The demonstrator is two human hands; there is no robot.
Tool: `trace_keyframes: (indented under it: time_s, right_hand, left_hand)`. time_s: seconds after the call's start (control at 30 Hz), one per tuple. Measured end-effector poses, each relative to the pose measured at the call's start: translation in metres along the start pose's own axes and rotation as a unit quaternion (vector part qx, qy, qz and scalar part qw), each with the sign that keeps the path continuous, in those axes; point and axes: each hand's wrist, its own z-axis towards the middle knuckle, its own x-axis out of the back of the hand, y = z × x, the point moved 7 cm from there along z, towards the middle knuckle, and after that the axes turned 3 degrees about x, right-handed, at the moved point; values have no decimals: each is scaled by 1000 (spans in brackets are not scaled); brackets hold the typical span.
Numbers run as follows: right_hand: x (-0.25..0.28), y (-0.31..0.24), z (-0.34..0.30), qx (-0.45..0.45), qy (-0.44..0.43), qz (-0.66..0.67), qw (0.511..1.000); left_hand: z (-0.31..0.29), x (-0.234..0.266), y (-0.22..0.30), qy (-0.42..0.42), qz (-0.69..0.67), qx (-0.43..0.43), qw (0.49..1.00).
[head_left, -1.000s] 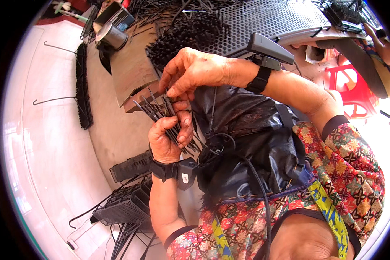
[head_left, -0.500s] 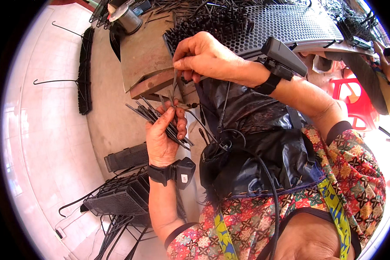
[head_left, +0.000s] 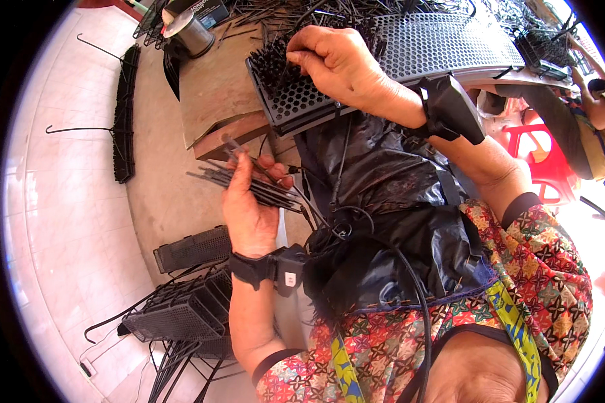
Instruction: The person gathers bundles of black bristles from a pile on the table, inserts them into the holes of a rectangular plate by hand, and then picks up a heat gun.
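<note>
My left hand [head_left: 250,205] is closed around a loose bundle of thin dark strips [head_left: 212,176], which stick out on both sides of the fingers; one strip by the fingertips is blurred. Farther off, my right hand [head_left: 339,64] hangs over the near left end of a black perforated panel [head_left: 450,46]. Its thumb and fingers are pinched together, and whatever lies between them is hidden. Many short black strips [head_left: 270,72] stand upright, crowded in the panel's holes beside the right fingertips.
A brown board [head_left: 225,97] lies left of the panel, with a metal spool [head_left: 189,33] behind it. Black mesh baskets [head_left: 181,312] stand at the lower left. At right are a red plastic stool [head_left: 541,158] and another person [head_left: 595,111]. A black cable [head_left: 410,262] crosses my lap.
My right hand has moved away from my left hand, up over the panel's strips. The bundle in my left hand has tipped to lie more level.
</note>
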Motion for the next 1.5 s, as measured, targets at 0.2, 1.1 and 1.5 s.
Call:
trace_keyframes:
  time_s: [0.2, 1.1, 1.5]
  right_hand:
    - [-14, -5, -2, 54, -34, 26, 998]
    - [-46, -3, -30, -127, -268, 171, 940]
    - [9, 6, 0, 23, 104, 8, 994]
  left_hand:
    - [3, -18, -33, -33, 11, 65, 997]
    - [3, -29, -37, -65, 115, 41, 990]
    - [2, -31, -39, -61, 107, 47, 991]
